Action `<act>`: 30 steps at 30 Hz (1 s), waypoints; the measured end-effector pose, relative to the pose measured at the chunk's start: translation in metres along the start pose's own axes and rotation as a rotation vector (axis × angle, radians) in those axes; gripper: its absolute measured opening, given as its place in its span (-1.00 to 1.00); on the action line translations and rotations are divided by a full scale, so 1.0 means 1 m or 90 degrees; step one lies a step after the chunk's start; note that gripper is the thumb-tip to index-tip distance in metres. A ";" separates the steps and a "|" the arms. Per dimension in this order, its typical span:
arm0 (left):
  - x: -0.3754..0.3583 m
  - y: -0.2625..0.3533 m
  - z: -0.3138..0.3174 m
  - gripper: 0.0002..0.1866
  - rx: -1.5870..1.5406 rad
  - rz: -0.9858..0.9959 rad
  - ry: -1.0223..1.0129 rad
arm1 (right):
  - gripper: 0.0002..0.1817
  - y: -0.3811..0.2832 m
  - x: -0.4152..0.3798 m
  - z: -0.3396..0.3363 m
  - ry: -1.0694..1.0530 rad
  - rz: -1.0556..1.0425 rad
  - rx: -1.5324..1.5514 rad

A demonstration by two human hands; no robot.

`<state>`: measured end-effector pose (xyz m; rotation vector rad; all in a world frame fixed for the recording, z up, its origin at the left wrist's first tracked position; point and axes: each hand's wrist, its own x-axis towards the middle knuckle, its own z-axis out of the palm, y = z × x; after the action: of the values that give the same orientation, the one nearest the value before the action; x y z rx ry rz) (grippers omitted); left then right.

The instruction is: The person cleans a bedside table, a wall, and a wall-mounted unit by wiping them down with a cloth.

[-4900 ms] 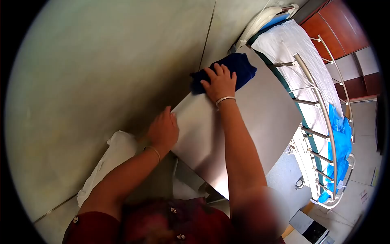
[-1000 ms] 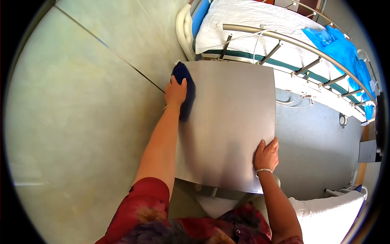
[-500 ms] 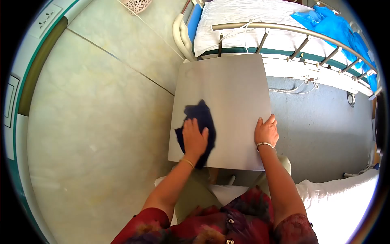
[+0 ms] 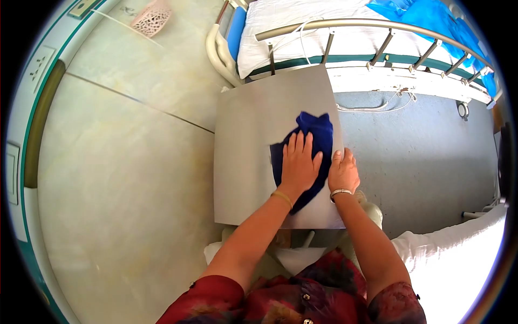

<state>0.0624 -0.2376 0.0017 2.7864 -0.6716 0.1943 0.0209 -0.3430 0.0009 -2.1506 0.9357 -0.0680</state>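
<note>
The left hand (image 4: 298, 164) covers the middle of the blue cloth (image 4: 315, 135); the bed (image 4: 302, 32) runs off the top edge.

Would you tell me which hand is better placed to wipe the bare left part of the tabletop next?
The left hand, probably: it lies flat on the blue cloth, with bare tabletop to its left. The right hand touches no cloth and rests at the right edge.
</note>
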 end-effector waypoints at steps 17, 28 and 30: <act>0.186 -0.024 0.042 -0.39 -0.023 -0.074 0.016 | -0.57 0.002 0.002 0.007 -0.027 -0.028 -0.071; 0.086 -0.134 -0.003 -0.43 0.005 -0.161 0.121 | -0.62 -0.007 -0.004 0.009 0.024 -0.052 -0.150; 0.050 -0.155 -0.012 -0.42 0.021 -0.190 0.128 | -0.63 -0.008 -0.005 0.009 0.034 -0.033 -0.174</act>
<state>0.1778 -0.1230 -0.0123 2.8034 -0.2043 0.4204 0.0255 -0.3305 0.0008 -2.4351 0.9657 -0.0252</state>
